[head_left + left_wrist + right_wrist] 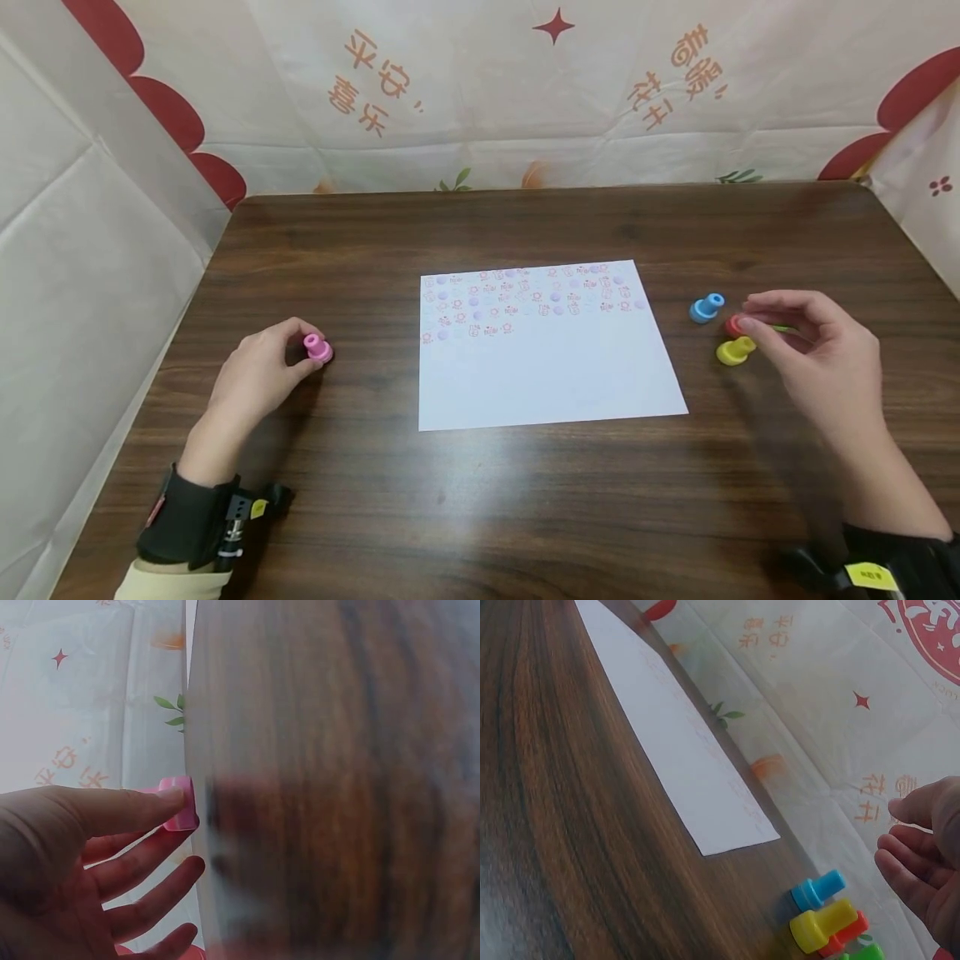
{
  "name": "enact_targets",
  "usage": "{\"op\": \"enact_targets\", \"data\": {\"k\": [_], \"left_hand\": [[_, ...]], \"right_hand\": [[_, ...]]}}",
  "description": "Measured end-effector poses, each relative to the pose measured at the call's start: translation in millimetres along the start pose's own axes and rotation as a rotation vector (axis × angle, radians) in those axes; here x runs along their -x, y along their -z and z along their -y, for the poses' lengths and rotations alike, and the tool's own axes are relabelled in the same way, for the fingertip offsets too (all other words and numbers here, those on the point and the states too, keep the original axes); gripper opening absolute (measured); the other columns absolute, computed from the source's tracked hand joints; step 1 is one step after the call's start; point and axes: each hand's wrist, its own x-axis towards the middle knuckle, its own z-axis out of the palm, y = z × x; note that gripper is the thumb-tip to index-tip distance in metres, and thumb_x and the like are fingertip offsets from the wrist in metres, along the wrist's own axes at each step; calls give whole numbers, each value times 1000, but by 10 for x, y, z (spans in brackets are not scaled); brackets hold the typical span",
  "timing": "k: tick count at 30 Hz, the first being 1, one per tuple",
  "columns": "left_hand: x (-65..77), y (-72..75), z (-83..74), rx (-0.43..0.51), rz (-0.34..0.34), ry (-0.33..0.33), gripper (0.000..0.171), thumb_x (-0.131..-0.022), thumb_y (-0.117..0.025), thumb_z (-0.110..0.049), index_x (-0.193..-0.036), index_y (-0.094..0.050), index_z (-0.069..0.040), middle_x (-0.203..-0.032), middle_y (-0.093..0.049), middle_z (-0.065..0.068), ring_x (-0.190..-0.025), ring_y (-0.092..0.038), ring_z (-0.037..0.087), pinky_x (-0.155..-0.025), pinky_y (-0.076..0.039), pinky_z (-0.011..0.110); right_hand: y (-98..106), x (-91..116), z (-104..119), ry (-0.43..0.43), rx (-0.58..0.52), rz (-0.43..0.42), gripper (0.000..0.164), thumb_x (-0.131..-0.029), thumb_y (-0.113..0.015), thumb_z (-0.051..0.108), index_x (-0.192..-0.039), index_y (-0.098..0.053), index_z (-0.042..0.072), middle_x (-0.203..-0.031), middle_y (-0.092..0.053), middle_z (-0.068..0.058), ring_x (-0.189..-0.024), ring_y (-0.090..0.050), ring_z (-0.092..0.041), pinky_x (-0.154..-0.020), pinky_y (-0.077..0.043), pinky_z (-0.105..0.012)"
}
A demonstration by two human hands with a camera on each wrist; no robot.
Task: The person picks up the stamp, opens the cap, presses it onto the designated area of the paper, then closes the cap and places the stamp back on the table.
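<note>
My left hand (pixel 258 367) pinches a small pink stamp (pixel 318 348) between thumb and fingers, at the left of the table; in the left wrist view the pink stamp (pixel 180 804) is at the fingertips, other fingers spread loosely. On the right, my right hand (pixel 832 358) hovers beside a cluster of stamps with relaxed, slightly bent fingers and nothing between them. The cluster holds a blue stamp (pixel 706 308), a yellow stamp (pixel 735 351), a red stamp (pixel 847 934) and a green stamp (pixel 866 952). In the head view the hand partly hides the red and green ones.
A white sheet of paper (pixel 540 375) lies mid-table, with rows of small red and purple prints across its far half. The dark wooden table (pixel 450 517) meets a pale printed cloth (pixel 495 92) at its back edge. Black straps with cameras sit on both wrists.
</note>
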Motion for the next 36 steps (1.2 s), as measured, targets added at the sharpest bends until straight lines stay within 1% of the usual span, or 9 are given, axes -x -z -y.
{"op": "enact_targets", "data": {"k": [7, 14, 16, 19, 20, 22, 25, 29, 36], "left_hand": [[2, -11, 0, -5, -10, -21, 29, -85, -72, -20, -109, -61, -7, -114, -63, 23, -104, -55, 41, -79, -46, 61], [6, -6, 3, -11, 4, -23, 28, -85, -72, -17, -109, -61, -6, -118, -61, 25, -107, -53, 42, -83, -45, 63], [7, -7, 1, -11, 7, -21, 28, -85, -72, -17, -109, -61, -6, -118, -61, 25, -107, -53, 42, -83, -45, 63], [10, -6, -1, -8, 11, -20, 28, -85, -71, -17, -110, -62, -6, -119, -60, 25, -106, -53, 42, -82, -45, 63], [11, -6, -1, -5, 14, -20, 27, -86, -71, -16, -109, -62, -7, -119, -60, 25, -107, -53, 42, -83, -45, 63], [14, -2, -3, 0, 20, -20, 27, -86, -71, -16, -110, -62, -7, -119, -60, 25, -108, -52, 42, -83, -44, 63], [14, 3, -5, 7, 30, -19, 27, -87, -70, -16, -110, -62, -7, -121, -59, 24, -110, -52, 42, -85, -44, 63], [12, 9, -7, 5, 38, -16, 27, -87, -70, -17, -111, -62, -9, -122, -59, 25, -113, -50, 44, -87, -43, 65], [16, 18, -9, 2, 42, -7, 28, -87, -70, -18, -112, -62, -9, -124, -58, 26, -114, -50, 45, -88, -43, 65]], "right_hand": [[25, 13, -87, -16, 181, 2, 33, -86, -71, 19, -115, -65, 5, -97, -55, 28, -91, -51, 16, -76, -38, 5], [75, 16, -147, -17, 311, 54, 35, -87, -70, 22, -115, -64, 1, -108, -66, -21, -83, -38, 24, -69, -29, 10], [82, 14, -166, -20, 328, 80, 36, -87, -70, 21, -115, -64, -1, -109, -66, -26, -82, -36, 24, -68, -27, 11], [79, 14, -189, -26, 350, 117, 38, -86, -71, 22, -115, -64, -2, -110, -65, -27, -85, -46, 14, -66, -26, 12], [75, 15, -193, -28, 359, 132, 39, -86, -71, 22, -116, -63, -3, -110, -64, -28, -88, -53, 7, -65, -35, 9], [73, 15, -200, -33, 375, 154, 40, -87, -70, 23, -116, -63, -4, -111, -64, -28, -93, -62, -15, -62, -38, 8], [65, 22, -203, -42, 398, 183, 41, -88, -69, 24, -117, -62, -5, -112, -63, -31, -94, -62, -44, -68, -59, -27], [56, 28, -212, -47, 417, 203, 41, -88, -69, 25, -115, -62, -5, -113, -61, -35, -94, -61, -51, -74, -50, -66], [48, 25, -237, -62, 440, 240, 45, -87, -69, 30, -113, -61, -6, -111, -60, -37, -95, -59, -52, -74, -49, -68]]}}
